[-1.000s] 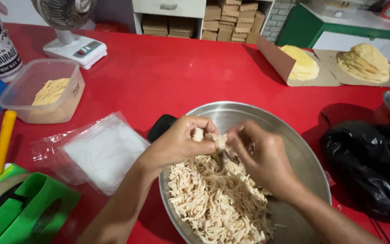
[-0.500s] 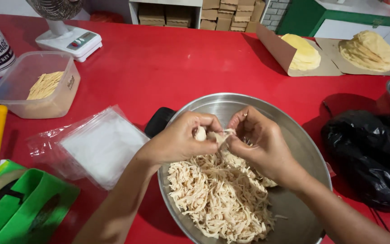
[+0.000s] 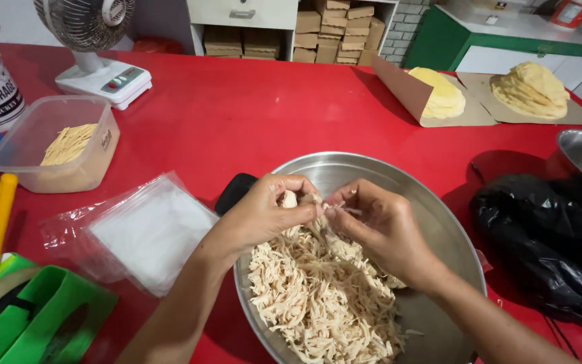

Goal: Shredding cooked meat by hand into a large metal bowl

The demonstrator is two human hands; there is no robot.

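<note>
Over a round metal bowl [image 3: 432, 222] on a red desk [image 3: 250, 121], the left hand [image 3: 264, 212] and right hand [image 3: 378, 226] pinch a pale piece of cooked chicken [image 3: 308, 202] between closed fingertips, held just above the heap of shredded chicken [image 3: 318, 296]. A clear plastic bag [image 3: 143, 232] lies left of the bowl.
</note>
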